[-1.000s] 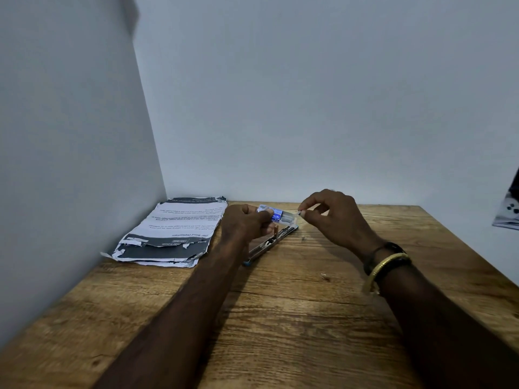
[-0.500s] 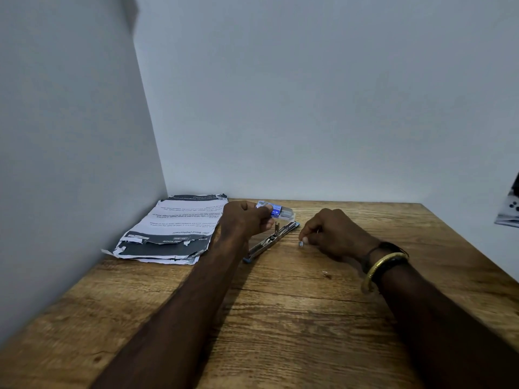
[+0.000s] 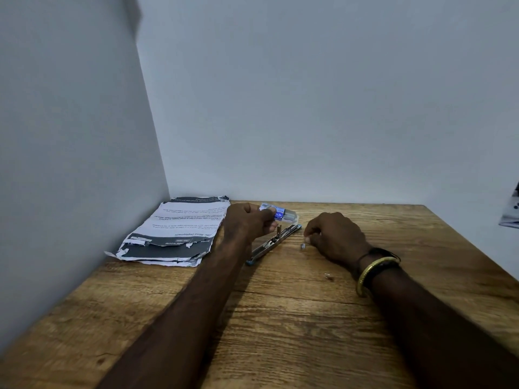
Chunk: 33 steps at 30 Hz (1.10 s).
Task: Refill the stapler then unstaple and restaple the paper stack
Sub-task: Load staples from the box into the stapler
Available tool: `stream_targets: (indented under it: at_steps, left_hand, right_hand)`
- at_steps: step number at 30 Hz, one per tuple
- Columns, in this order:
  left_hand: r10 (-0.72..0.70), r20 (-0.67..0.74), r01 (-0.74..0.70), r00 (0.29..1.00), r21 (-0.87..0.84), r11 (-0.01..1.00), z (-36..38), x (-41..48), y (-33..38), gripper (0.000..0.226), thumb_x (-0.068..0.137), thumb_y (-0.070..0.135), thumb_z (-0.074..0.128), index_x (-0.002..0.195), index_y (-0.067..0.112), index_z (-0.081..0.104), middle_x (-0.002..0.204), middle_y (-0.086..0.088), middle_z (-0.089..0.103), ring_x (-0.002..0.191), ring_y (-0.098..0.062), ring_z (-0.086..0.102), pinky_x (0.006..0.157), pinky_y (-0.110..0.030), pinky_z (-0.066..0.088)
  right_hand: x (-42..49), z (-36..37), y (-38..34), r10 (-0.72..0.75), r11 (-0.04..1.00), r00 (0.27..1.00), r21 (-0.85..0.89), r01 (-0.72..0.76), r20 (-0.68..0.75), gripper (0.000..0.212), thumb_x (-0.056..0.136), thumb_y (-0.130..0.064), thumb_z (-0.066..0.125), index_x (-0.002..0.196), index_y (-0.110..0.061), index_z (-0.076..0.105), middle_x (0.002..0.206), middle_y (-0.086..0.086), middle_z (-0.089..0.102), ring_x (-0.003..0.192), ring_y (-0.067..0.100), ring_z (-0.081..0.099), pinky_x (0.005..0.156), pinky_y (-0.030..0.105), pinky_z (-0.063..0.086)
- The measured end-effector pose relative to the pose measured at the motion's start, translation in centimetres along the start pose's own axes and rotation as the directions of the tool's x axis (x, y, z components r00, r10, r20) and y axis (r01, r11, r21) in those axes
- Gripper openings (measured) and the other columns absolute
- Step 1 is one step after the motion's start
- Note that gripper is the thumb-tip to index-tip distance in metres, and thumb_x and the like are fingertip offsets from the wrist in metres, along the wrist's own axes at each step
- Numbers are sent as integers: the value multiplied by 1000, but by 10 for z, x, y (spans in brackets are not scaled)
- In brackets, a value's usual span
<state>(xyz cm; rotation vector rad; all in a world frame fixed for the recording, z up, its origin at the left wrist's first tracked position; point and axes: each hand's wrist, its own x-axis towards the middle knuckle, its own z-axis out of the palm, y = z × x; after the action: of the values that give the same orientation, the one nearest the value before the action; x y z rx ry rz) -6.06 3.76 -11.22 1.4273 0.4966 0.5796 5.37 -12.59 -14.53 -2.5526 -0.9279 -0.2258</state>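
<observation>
Now right grip (image 3: 332, 237) sits lowered from staple box (image 3: 279, 214) to worktop (image 3: 280, 318), curled beside a staple piece (image 3: 302, 245); pinched or not, we cannot tell. Left grip (image 3: 250, 221) clasps the box by the open stapler (image 3: 273, 241); loading likely next.

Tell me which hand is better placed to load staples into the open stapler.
Probably the right hand: its fingertips are at the staples beside the stapler; the left hand holds the box.

Wood-grain table (image 3: 280, 332) in corner, plain grey walls (image 3: 309, 94).
</observation>
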Motion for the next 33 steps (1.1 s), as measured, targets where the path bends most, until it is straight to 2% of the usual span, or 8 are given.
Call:
stream_targets:
  at_steps: [6, 9, 11, 15, 19, 25, 28, 33]
  left_hand:
    - [-3, 4, 3, 1000, 12, 1000, 0, -1, 0, 12, 86, -2, 74, 91, -4, 63, 77, -24, 68, 56, -22, 67, 53, -26, 60]
    - [-17, 33, 16, 999, 28, 999, 2, -2, 0, 15, 86, -1, 73, 97, -9, 65, 78, -26, 68, 57, -24, 64, 54, -25, 60]
    - [-38, 56, 36, 998, 33, 999, 4, -4, -1, 24, 87, 0, 73, 104, -14, 65, 81, -28, 68, 55, -22, 64, 56, -25, 60]
    - [-64, 89, 62, 994, 31, 998, 4, -5, -1, 30, 87, 2, 74, 109, -15, 64, 80, -27, 70, 55, -21, 67, 55, -25, 60]
    - [-78, 109, 76, 991, 18, 997, 4, -6, 0, 29, 87, 1, 74, 110, -14, 63, 87, -30, 69, 62, -24, 68, 58, -27, 61]
    - [-92, 96, 94, 991, -19, 995, 4, -6, 2, 37, 88, 1, 73, 118, -16, 59, 76, -23, 69, 48, -15, 65, 53, -23, 59]
    - [-93, 91, 98, 992, -47, 994, 4, -6, 3, 34, 89, 2, 72, 118, -11, 60, 74, -20, 68, 45, -12, 66, 53, -22, 59]
    - [-66, 112, 76, 992, -80, 994, 3, -5, 2, 23, 88, 1, 72, 107, -3, 60, 73, -20, 68, 49, -15, 68, 54, -25, 60]
  right_hand:
    - [-1, -13, -2, -19, 978, 981, 201, 59, -194, 9, 90, -26, 71, 87, -26, 80, 91, -6, 78, 90, 18, 68, 77, 33, 52]
    - [2, -29, -8, -39, 901, 952, 401, 164, -303, 9, 91, -20, 74, 92, -21, 82, 83, -13, 75, 81, -1, 67, 77, 22, 50]
    - [1, -34, -15, -102, 885, 940, 402, 235, -324, 9, 91, -17, 75, 93, -19, 83, 82, -15, 75, 76, -7, 65, 73, 9, 44]
    - [-3, -29, -23, -195, 902, 933, 318, 292, -303, 11, 91, -14, 74, 97, -18, 83, 92, -2, 77, 85, 12, 64, 82, 34, 52]
    - [-3, -27, -23, -207, 926, 954, 272, 263, -217, 15, 93, -17, 72, 101, -23, 83, 95, 1, 73, 93, 21, 65, 85, 42, 52]
    - [-1, -30, -19, -127, 899, 950, 371, 231, -285, 16, 94, -14, 70, 104, -20, 81, 92, -9, 70, 82, 5, 63, 75, 23, 46]
    - [-1, -30, -16, -25, 783, 992, 614, 98, -126, 21, 88, -10, 74, 106, -21, 80, 93, -1, 75, 79, 17, 73, 72, 32, 62]
    - [-2, -28, -13, -32, 572, 997, 817, 73, -66, 23, 82, -2, 83, 101, -13, 78, 89, 11, 71, 71, 18, 73, 66, 29, 61]
